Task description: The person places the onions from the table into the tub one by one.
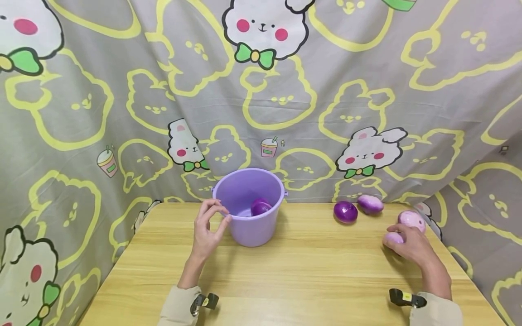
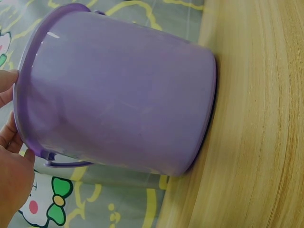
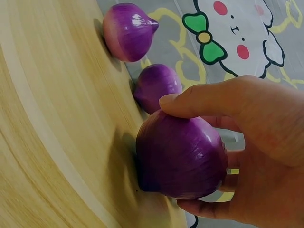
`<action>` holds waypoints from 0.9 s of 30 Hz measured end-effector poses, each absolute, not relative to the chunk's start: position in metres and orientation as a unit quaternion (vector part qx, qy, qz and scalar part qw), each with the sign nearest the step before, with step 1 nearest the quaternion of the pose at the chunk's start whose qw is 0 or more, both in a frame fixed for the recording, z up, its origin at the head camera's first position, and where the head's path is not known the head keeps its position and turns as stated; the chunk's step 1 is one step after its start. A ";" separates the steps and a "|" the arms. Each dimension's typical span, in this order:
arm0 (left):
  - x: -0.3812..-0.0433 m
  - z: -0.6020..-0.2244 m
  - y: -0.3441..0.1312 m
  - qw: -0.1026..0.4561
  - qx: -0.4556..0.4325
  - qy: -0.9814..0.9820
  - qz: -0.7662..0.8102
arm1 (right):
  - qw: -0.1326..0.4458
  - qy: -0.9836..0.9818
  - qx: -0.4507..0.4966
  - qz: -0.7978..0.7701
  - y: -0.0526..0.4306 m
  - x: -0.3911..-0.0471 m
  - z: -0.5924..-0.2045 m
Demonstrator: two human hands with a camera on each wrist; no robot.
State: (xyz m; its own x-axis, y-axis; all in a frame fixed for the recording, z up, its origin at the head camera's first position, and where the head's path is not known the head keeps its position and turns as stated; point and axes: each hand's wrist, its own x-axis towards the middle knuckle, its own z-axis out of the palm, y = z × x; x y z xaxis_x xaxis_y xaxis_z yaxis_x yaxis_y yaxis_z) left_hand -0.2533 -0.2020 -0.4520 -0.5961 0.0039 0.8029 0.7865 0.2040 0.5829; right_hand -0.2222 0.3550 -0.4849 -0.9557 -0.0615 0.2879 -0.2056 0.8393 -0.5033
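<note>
A purple bucket stands on the table, one purple onion inside it. My left hand pinches the left side of its rim, thumb outside in front; in the left wrist view the fingertips lie at that rim. Far to the right, my right hand grips a purple onion between thumb and fingers, close over the wood. Just behind that hand lies a paler onion. Two more, a dark onion and a white-topped onion, rest farther back.
The wooden table ends at a grey curtain printed with cartoon rabbits, which hangs behind and along both sides. A bucket handle hangs down the bucket's side in the left wrist view.
</note>
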 end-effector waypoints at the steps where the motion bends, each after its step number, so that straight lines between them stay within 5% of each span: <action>1: -0.254 -0.452 -0.202 0.348 -0.285 -0.694 -0.562 | 0.130 -0.950 0.070 0.275 0.355 -0.222 -0.485; 27: -0.252 -0.453 -0.202 0.346 -0.287 -0.694 -0.563 | 0.149 -0.949 0.074 0.268 0.352 -0.221 -0.481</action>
